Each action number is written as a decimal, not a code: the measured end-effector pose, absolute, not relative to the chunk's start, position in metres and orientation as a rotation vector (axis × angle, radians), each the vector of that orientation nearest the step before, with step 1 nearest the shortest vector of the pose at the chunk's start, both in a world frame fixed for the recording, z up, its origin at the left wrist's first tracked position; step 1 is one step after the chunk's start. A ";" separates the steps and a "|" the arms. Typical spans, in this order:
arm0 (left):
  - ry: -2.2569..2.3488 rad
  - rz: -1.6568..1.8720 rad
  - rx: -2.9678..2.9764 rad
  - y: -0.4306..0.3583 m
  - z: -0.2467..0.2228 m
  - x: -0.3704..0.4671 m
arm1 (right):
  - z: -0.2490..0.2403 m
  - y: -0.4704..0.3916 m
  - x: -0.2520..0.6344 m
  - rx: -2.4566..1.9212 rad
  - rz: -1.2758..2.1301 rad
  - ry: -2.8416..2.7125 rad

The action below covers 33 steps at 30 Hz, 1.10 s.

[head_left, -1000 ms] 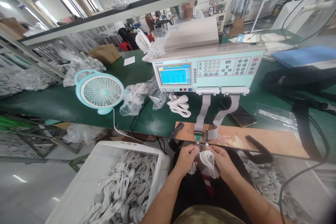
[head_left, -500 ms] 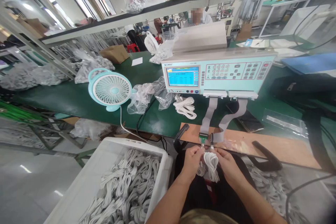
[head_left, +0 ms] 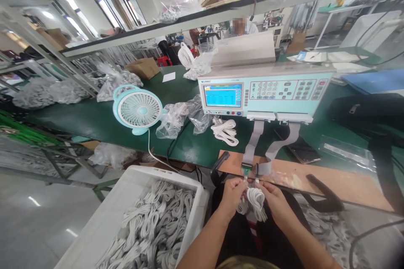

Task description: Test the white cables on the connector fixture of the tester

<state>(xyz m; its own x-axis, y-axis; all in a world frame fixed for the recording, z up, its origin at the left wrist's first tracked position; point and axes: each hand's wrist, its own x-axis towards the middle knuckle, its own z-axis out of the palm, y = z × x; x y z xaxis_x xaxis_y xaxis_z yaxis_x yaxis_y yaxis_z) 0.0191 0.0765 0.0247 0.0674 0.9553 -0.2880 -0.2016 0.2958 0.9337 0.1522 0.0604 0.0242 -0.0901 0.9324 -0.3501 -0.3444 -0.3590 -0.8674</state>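
Note:
A bundled white cable (head_left: 256, 201) hangs between my two hands over my lap. My left hand (head_left: 232, 196) is closed on one cable end, right at a small green circuit board (head_left: 245, 171) on a grey ribbon cable. My right hand (head_left: 273, 198) pinches the other end at a dark connector (head_left: 256, 170) on the second ribbon. Both ribbons (head_left: 254, 141) run up to the front sockets of a light-blue cable tester (head_left: 268, 92), whose screen (head_left: 222, 95) is lit. The plug tips are partly hidden by my fingers.
A white bin (head_left: 132, 176) full of coiled cables stands at my left. On the green table (head_left: 189, 151) are a blue fan (head_left: 139, 110), a coiled cable (head_left: 225, 131), plastic bags (head_left: 172, 122) and a phone (head_left: 299, 149). A wooden board (head_left: 290, 172) lies along the front edge. A person sits beyond the tester.
The view has shifted slightly, so the scene sits a little lower and to the right. The tester's screen display has changed. Both hands keep their hold at the connectors.

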 end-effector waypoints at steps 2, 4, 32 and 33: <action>1.154 1.071 0.823 0.075 0.025 0.021 | 0.023 0.060 0.152 -1.160 1.647 -0.751; 1.148 1.094 0.784 0.072 0.022 0.023 | 0.022 0.060 0.152 -1.142 1.672 -0.726; 1.185 1.148 0.937 0.084 0.013 0.033 | 0.025 0.061 0.144 -1.247 1.527 -0.592; 1.194 1.150 0.937 0.084 0.012 0.033 | 0.024 0.060 0.144 -1.239 1.526 -0.615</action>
